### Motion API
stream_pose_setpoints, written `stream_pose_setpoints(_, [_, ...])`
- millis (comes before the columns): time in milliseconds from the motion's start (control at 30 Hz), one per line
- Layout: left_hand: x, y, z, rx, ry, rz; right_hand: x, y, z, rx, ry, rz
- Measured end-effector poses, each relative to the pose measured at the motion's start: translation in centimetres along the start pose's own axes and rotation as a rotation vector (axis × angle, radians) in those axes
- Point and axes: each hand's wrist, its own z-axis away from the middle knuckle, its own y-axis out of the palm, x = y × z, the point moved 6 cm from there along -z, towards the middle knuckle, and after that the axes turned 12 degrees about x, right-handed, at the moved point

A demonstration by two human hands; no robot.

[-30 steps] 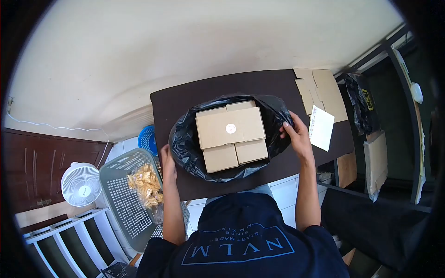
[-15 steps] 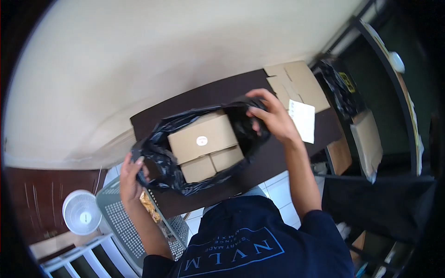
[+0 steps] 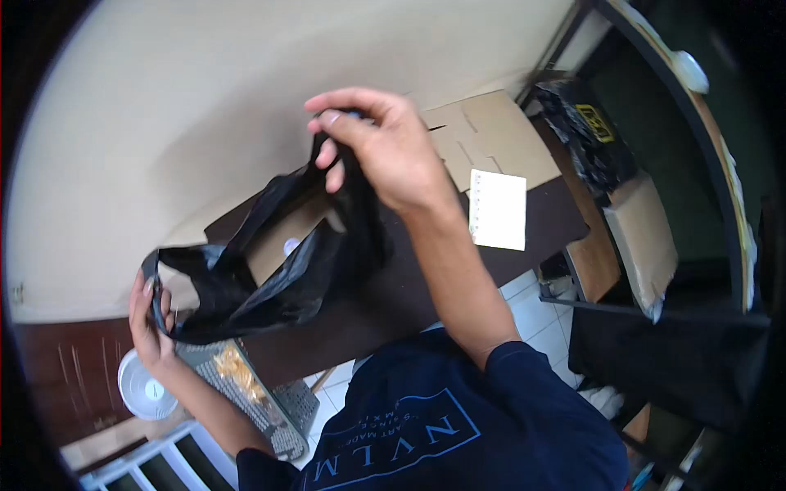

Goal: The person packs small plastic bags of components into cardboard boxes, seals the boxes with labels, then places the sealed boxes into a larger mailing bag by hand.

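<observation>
A black plastic bag (image 3: 286, 286) hangs between my two hands over the dark table. Inside it sits a brown cardboard box (image 3: 282, 237), now mostly covered by the plastic, with part of its round white sticker showing. My left hand (image 3: 153, 319) is closed around the bag's left handle loop. At the upper side, my right hand (image 3: 381, 147) pinches the bag's other end and holds it raised above the box. The bag's mouth is narrowed and slants up toward my right hand.
On the dark table (image 3: 540, 221) lie flattened cardboard (image 3: 499, 135) and a spiral notepad (image 3: 498, 210). A grey perforated basket (image 3: 278, 425) with yellowish packets stands below left, near a white fan (image 3: 147, 389). Shelving (image 3: 704, 123) and a wrapped black parcel (image 3: 585, 127) are at right.
My right hand has lifted its end of the bag up and to the left. My left hand has moved left with its handle, and the plastic now covers most of the box.
</observation>
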Motion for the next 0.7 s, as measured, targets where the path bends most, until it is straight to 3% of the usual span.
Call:
stream_pose_setpoints(200, [0.7, 6.1, 0.2, 0.111, -0.018, 0.171, 2.4, -5.4, -0.8, 0.034, 0.022, 0.068])
stream_pose_setpoints(233, [0.7, 7.6, 0.7, 0.046, -0.034, 0.074, 2.4, -6.2, -0.9, 0.031, 0.027, 0.071])
stream_pose_setpoints(333, [2.9, 7.5, -0.5, 0.114, -0.040, 0.158, 1.8, -9.4, -1.1, 0.009, 0.095, 0.100])
stream_pose_setpoints(367, [3.0, 6.8, -0.2, -0.005, -0.048, 0.047, 2.0, -10.5, -0.5, -0.008, 0.103, 0.102])
stream_pose_setpoints(433, [1.1, 8.9, 1.8, -0.275, 0.065, -0.345, 3.7, -12.0, 0.4, 0.034, 0.000, 0.407])
stream_pose_setpoints(500, [0.2, 8.9, 4.7, -0.543, 0.285, -0.441, 4.4, -15.4, 2.8, -0.069, 0.095, 0.297])
stream_pose_setpoints(533, [1.2, 9.4, 5.9, -0.535, 0.272, -0.439, 4.2, -18.6, 4.3, -0.193, 0.093, 0.289])
stream_pose_setpoints(600, [3.2, 10.3, 9.7, -0.665, 0.530, -0.231, 2.4, -25.5, 7.7, -0.388, 0.129, 0.349])
stream_pose_setpoints(700, [9.5, 13.8, 11.6, -0.608, 0.469, -0.134, -1.6, -33.4, 12.7, -0.551, 0.239, 0.491])
